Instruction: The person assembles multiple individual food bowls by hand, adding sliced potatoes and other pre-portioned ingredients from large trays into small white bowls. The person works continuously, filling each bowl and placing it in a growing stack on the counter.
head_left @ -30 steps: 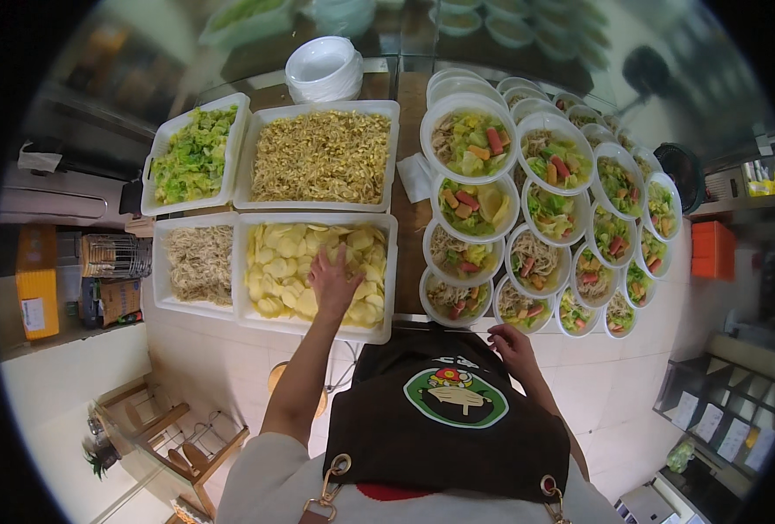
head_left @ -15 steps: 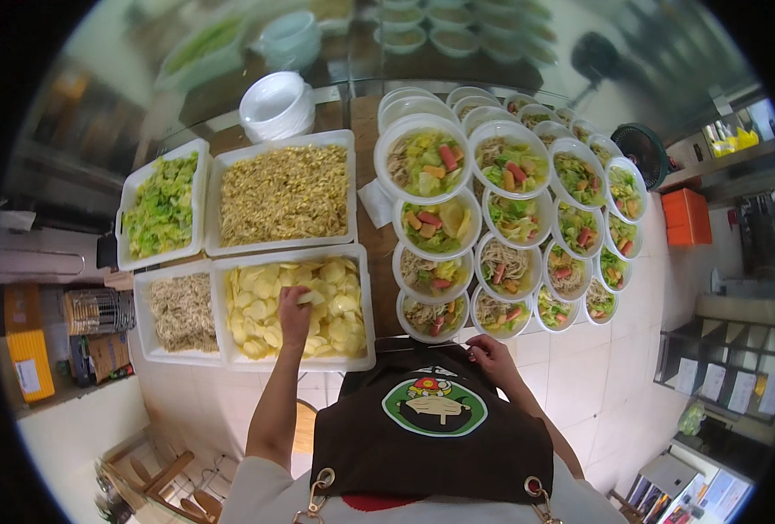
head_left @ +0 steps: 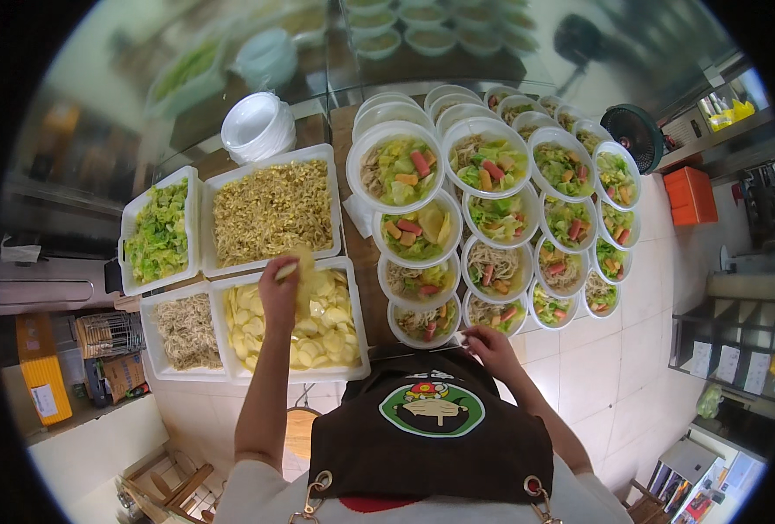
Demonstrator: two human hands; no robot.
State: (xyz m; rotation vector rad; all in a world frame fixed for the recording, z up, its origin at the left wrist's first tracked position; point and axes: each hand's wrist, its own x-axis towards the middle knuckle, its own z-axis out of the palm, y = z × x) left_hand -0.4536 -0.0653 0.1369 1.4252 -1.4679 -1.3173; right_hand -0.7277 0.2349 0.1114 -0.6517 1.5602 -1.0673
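My left hand [head_left: 278,291] is closed on a few pale yellow potato slices [head_left: 304,278], raised over the far edge of a white tub [head_left: 362,323] full of the same slices. My right hand [head_left: 491,351] is by the table's near edge, beside the nearest bowls, its fingers pinched on something small and white that I cannot make out. Rows of round white bowls [head_left: 394,194] fill the right side, with greens, noodle-like strands and reddish sausage pieces. In one bowl, potato slices [head_left: 444,229] lie at the right side of the food.
On the left stand tubs of chopped lettuce [head_left: 159,231], yellow bean sprouts [head_left: 269,205] and pale shredded strands [head_left: 186,327]. Behind them is a stack of empty white bowls [head_left: 256,127]. A dark fan [head_left: 632,138] and an orange box [head_left: 691,195] are at the right.
My left hand has lifted away from the slices in the tub, moving farther out with several of them. The right hand stays near the front bowls. The whole view has shifted slightly.
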